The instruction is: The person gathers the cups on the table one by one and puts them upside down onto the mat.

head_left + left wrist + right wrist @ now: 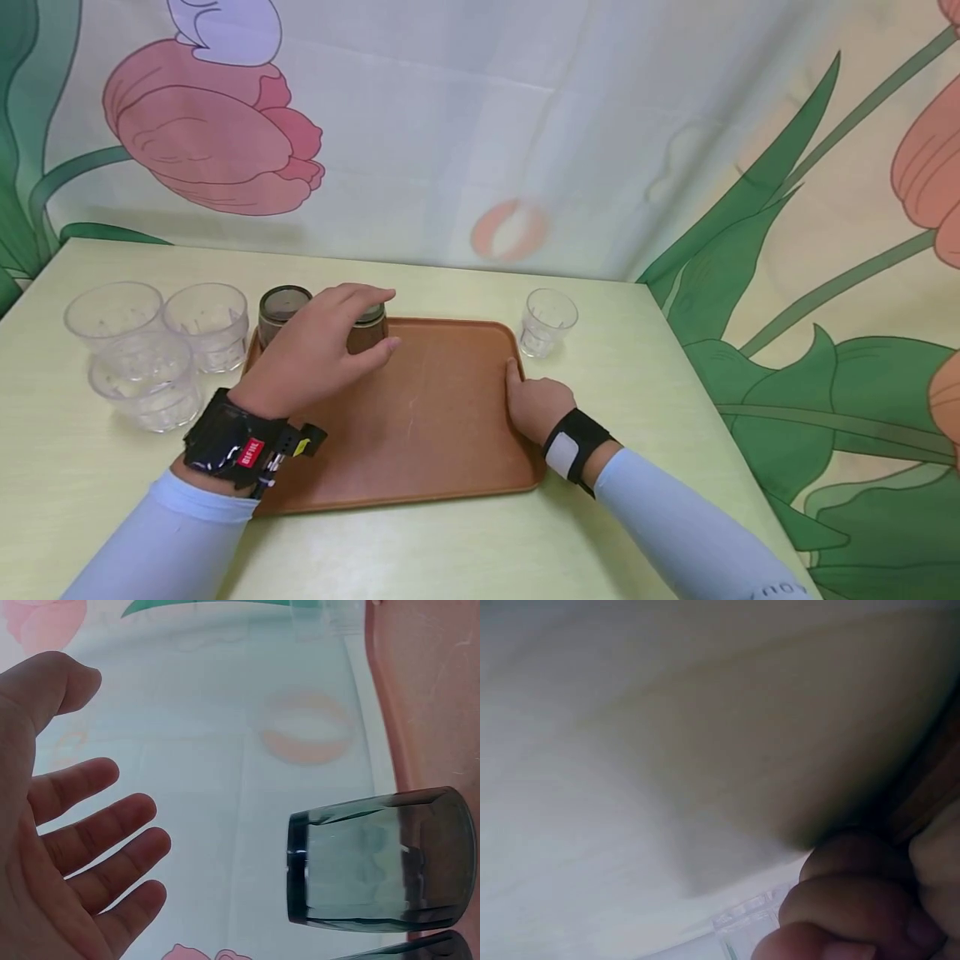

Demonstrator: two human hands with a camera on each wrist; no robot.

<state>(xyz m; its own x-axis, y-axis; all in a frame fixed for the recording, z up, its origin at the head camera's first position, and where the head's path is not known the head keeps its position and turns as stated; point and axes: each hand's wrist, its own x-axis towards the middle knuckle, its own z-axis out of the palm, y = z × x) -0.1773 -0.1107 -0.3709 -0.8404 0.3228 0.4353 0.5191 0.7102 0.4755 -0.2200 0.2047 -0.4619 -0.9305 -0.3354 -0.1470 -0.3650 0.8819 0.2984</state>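
Over the left rear part of the brown tray (435,417), left hand (318,346) is held palm inward, thumb parted widely from the loosely extended fingers; nothing grasped. Right hand (542,408) grips the tray's right edge, thumb along the rim, fingers curled below it. Both forearms come in from the near side, wrists strapped.

Tray lies on the pale table (645,517). Two dark glasses stand mouth down at its left rear: left dark glass (285,302), right dark glass (367,337). Both partly covered by the left hand in the head view; left wrist view shows one nearly whole, the second cut off at the lower edge. Three clear tumblers (153,392) sit left of the tray, overlapping in view; contact between them uncertain. Single clear tumbler (547,325) beside the right rear corner. Right wrist view dim and blurred; tumbler there only a fragment, cut off by fingers and frame.
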